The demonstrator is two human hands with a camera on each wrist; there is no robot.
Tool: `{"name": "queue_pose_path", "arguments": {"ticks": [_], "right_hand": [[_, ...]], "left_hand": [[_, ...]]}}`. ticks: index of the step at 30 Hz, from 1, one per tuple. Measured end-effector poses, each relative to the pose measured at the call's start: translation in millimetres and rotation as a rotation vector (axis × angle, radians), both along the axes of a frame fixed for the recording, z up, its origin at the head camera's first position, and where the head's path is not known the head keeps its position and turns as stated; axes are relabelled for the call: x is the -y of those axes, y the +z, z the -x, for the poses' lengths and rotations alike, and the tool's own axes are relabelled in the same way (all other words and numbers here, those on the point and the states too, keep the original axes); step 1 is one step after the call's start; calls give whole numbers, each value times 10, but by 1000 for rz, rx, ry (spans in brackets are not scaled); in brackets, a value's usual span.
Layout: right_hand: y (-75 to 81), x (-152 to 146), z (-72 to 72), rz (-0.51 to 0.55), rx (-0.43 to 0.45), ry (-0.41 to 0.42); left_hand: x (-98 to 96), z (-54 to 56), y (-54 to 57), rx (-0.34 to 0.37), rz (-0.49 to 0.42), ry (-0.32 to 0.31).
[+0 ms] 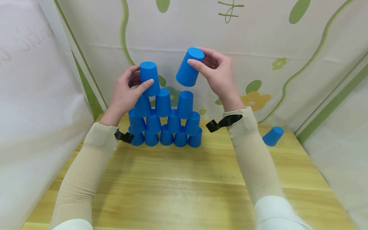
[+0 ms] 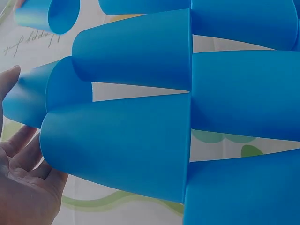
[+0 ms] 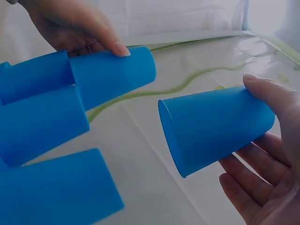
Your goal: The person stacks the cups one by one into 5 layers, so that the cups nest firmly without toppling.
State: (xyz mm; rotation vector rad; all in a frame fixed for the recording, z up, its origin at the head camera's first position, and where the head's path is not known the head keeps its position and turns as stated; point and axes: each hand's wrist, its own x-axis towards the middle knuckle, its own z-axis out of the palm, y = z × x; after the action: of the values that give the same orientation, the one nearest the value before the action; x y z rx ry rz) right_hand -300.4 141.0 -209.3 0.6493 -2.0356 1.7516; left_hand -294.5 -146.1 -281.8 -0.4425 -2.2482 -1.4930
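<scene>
An upside-down blue cup (image 1: 148, 72) is pinched between the thumb and fingers of my left hand (image 1: 124, 92), at the upper left of a stack of blue cups (image 1: 163, 103). Its rim overlaps the top row in the head view, and the left wrist view has it (image 2: 28, 93) close over that row. My right hand (image 1: 220, 72) grips another blue cup (image 1: 186, 72) by its narrow end, thumb in front. That cup, mouth down and tilted, hangs in the air above the stack's right side. In the right wrist view its rim (image 3: 171, 138) is apart from the other cups.
The stack stands in tiered rows on a wooden table (image 1: 172, 185), near its back edge. One more blue cup (image 1: 273, 136) sits at the right, beyond my right forearm. A patterned white cloth (image 1: 212, 28) hangs behind, with white sheets (image 1: 37, 105) at the sides.
</scene>
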Motion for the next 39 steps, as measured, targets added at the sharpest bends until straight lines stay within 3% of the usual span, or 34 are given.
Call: {"name": "queue_pose_path", "arguments": {"ticks": [7, 25, 28, 34, 39], "right_hand": [[-126, 255, 42, -57, 12, 52], [-287, 378, 95, -214, 142, -2], [-300, 379, 105, -218, 140, -4], [-335, 341, 107, -208, 130, 13], [-366, 232, 72, -180, 93, 38]], "left_hand": [[2, 20, -30, -24, -19, 9], [-7, -9, -71, -35, -15, 20], [-33, -61, -41, -31, -5, 22], [-111, -275, 106, -28, -49, 23], [-51, -266, 69, -128, -139, 34]]}}
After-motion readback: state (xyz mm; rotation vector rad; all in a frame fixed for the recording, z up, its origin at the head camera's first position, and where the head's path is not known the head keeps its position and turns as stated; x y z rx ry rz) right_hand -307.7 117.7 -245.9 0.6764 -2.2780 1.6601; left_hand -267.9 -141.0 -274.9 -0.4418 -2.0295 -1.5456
